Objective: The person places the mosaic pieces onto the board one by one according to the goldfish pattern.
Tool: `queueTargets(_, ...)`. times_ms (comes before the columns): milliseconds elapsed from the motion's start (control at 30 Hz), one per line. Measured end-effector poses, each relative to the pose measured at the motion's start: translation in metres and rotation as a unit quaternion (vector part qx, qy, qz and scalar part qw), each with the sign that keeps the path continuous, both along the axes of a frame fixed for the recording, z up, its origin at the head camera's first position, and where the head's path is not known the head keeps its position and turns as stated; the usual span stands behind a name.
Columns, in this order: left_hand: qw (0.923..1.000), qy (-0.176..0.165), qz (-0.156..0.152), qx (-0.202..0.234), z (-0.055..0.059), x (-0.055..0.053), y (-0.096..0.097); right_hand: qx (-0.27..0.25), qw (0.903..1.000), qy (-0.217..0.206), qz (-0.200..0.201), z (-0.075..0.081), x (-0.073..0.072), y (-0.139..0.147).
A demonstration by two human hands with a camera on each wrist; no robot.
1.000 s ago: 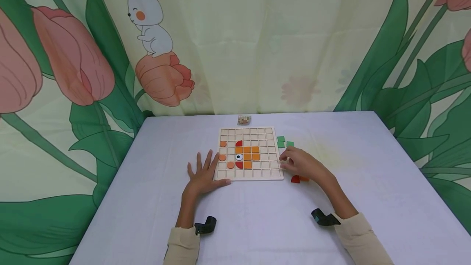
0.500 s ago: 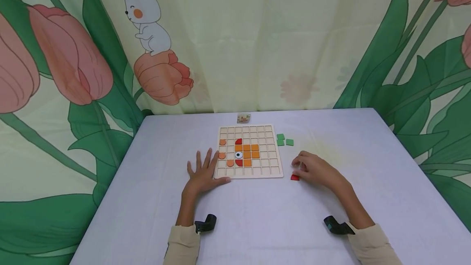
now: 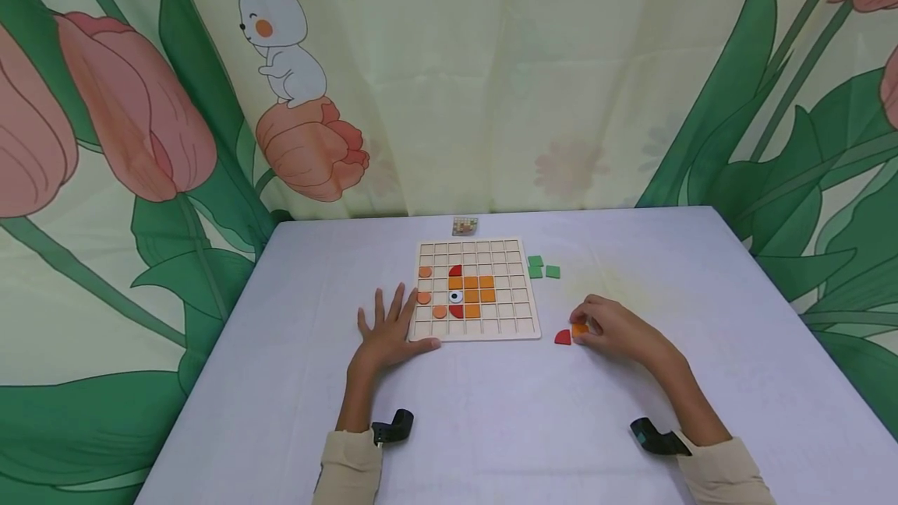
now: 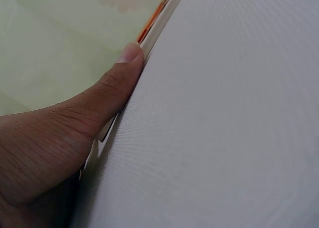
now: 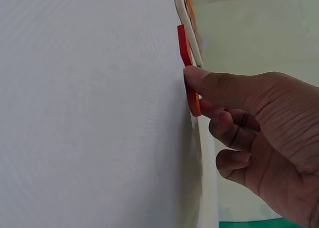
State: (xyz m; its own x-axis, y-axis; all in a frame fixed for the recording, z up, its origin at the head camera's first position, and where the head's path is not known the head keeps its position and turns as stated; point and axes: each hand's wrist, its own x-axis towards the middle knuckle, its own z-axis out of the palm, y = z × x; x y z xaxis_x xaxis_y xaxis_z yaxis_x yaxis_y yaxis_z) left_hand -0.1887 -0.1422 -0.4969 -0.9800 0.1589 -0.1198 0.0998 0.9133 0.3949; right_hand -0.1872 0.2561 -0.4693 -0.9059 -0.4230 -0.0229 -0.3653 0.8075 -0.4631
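Note:
My left hand (image 3: 387,338) lies with fingers spread at the left front corner of a pale wooden grid board (image 3: 517,327). Its thumb runs along the board's front edge. To the right of the board, my right hand (image 3: 620,331) pinches an orange square tile (image 3: 579,329) between thumb and fingers, low over the table. In the right wrist view that tile (image 5: 193,103) is partly hidden by the thumb. Just left of it lies a red quarter-round tile (image 3: 563,337). On the board sit several orange squares (image 3: 471,296), two red quarter-rounds, three light-orange discs (image 3: 440,312) and an eye disc (image 3: 456,297).
Three green square tiles (image 3: 536,272) lie off the board's right edge. A small patterned card or packet (image 3: 464,226) is behind the board. A white cloth (image 3: 484,419) covers the table, and a printed curtain (image 3: 449,100) hangs behind it.
My right hand has moved from the board's right edge, right and nearer, to the loose tiles, and now pinches the orange tile. My left hand has stayed put.

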Motion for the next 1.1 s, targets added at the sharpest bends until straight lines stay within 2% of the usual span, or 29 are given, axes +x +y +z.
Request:
queueTargets(300, 1.0000, -0.002, -0.002, 0.000, -0.002, -0.001, -0.001, 0.000, 0.9999, -0.003, -0.013, -0.001, -0.001, 0.003)
queueTargets(633, 1.0000, -0.006, -0.005, 0.005, -0.003, -0.001, -0.003, -0.006, 0.9999, 0.011, -0.010, -0.003, -0.004, 0.002)
queueTargets(933, 0.9999, -0.009, -0.009, 0.001, -0.004, -0.002, -0.003, -0.021, 0.9991, 0.034, 0.014, 0.003, -0.016, -0.002)
queueTargets(1100, 0.9999, -0.010, -0.008, -0.002, -0.004, -0.003, -0.003, -0.022, 0.9990, 0.027, 0.027, 0.006, -0.023, -0.013)
